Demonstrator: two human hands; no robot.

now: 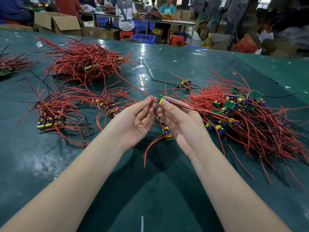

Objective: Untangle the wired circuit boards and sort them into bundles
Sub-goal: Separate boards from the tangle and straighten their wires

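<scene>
Dark green table cover (192, 64): smooth, glossy, scuffed in patches. Thin red wires (80, 59): shiny plastic insulation. Small green circuit boards (229, 104): matt. Brown cardboard boxes (56, 22): dull paper.

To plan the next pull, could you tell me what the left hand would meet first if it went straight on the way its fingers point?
Probably the small board that the right hand holds; the left hand already pinches its red wires.
</scene>
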